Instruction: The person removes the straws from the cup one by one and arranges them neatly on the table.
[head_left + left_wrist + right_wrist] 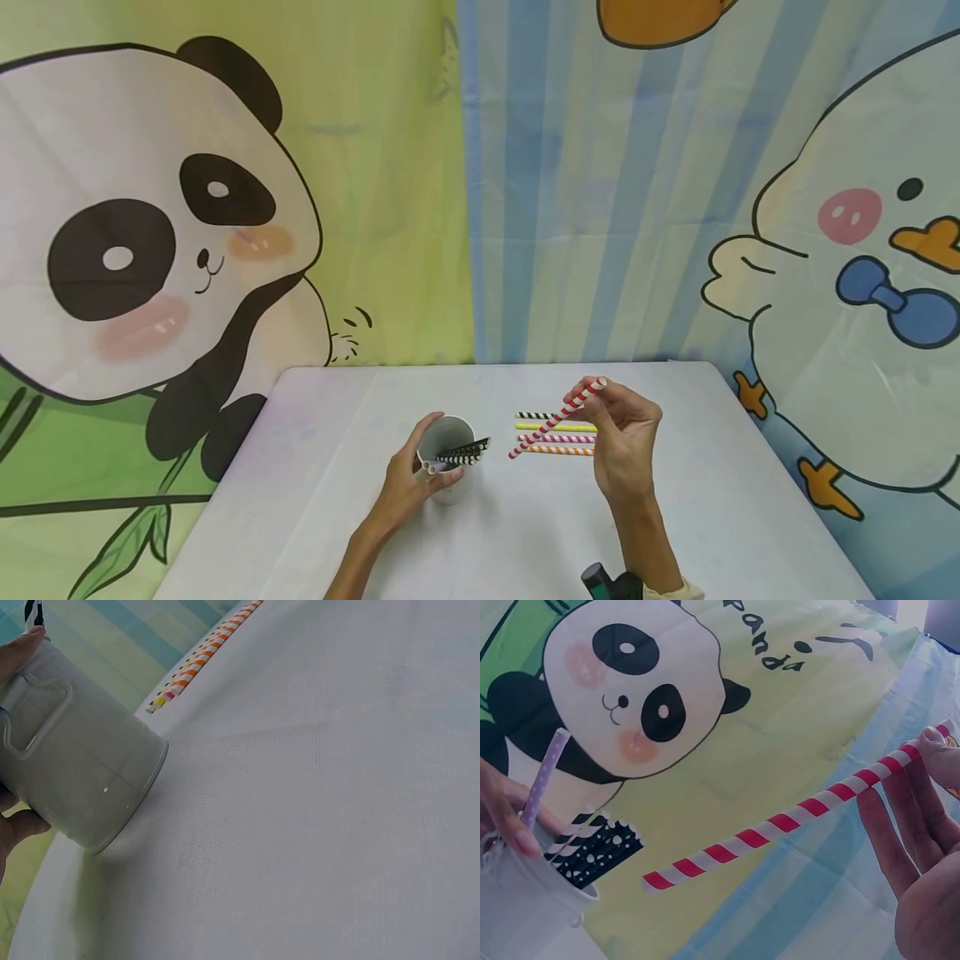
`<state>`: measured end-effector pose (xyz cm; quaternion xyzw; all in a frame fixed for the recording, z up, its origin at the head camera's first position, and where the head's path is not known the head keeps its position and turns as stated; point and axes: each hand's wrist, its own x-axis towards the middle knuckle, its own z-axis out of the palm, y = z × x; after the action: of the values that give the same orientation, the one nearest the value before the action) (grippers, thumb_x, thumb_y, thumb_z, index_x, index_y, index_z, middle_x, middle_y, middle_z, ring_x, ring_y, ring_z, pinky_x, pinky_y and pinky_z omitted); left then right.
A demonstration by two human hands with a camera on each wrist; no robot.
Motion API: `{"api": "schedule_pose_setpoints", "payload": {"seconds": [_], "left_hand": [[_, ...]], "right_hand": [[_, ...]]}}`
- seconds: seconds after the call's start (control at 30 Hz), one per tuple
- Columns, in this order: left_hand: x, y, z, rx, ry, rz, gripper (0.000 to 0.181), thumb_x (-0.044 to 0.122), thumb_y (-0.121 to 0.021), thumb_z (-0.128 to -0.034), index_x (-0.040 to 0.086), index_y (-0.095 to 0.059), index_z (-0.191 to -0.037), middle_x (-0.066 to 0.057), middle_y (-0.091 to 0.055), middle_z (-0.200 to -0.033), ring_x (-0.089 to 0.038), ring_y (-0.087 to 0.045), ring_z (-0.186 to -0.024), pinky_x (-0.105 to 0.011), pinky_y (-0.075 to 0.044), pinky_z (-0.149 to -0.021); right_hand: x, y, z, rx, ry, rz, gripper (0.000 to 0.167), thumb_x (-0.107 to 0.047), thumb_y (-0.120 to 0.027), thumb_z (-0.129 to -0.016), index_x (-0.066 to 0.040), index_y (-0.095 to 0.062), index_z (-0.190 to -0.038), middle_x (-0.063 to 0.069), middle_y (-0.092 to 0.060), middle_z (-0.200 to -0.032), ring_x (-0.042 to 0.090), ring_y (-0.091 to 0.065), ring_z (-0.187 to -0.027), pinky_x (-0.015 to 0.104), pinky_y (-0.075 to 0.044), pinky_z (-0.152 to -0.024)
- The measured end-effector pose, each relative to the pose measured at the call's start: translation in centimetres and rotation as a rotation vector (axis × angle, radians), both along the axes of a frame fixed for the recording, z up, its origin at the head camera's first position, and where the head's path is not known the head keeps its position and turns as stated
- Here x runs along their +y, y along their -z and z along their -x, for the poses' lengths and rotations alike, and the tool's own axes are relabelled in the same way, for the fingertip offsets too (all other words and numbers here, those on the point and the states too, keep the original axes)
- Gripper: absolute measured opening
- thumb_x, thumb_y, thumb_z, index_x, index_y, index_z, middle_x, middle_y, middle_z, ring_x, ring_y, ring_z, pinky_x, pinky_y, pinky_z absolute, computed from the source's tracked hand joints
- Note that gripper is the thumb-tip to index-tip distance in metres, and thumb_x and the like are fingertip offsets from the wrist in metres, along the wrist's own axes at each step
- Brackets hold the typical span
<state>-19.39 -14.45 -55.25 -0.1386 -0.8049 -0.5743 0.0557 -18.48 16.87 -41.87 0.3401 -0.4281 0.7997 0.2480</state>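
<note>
My left hand [408, 479] grips a white cup [97, 765] with a small loop on its side, fingers and thumb around it near the rim. Leaning inside are black straws with white dots [604, 855], black-and-white striped ones and a purple dotted straw [546, 772]. To the right, my right hand [626, 433] pinches a red-and-white striped paper straw [780, 823] by its upper end. That straw slants down toward the cup, clear of it. Behind it lie a black striped straw [532, 415], a yellow one [555, 427], a pink one [540, 439] and an orange one [558, 450].
A white-covered table [315, 467] carries everything. Behind it hang cloths, one with a panda [142, 183] on green and one with a white bird [825, 383] on blue stripes. A dark device [600, 579] sits by the right wrist.
</note>
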Motion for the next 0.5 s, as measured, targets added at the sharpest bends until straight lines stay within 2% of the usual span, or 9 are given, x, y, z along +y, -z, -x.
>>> {"api": "schedule_pose_setpoints", "payload": {"seconds": [0.5], "left_hand": [[0.0,0.1,0.1,-0.006,-0.003,0.013,0.093,0.032,-0.088,-0.0872,0.046,-0.038,-0.165,-0.015,-0.066,-0.149,-0.041,-0.065,-0.133,-0.076,-0.047,-0.112]], "right_hand": [[0.9,1.6,0.3,-0.106,0.1,-0.062,0.024,0.021,-0.058,-0.101,0.021,-0.071,-0.121,0.011,-0.084,-0.106,0.023,-0.083,-0.092,0.034,-0.068,-0.078]]}}
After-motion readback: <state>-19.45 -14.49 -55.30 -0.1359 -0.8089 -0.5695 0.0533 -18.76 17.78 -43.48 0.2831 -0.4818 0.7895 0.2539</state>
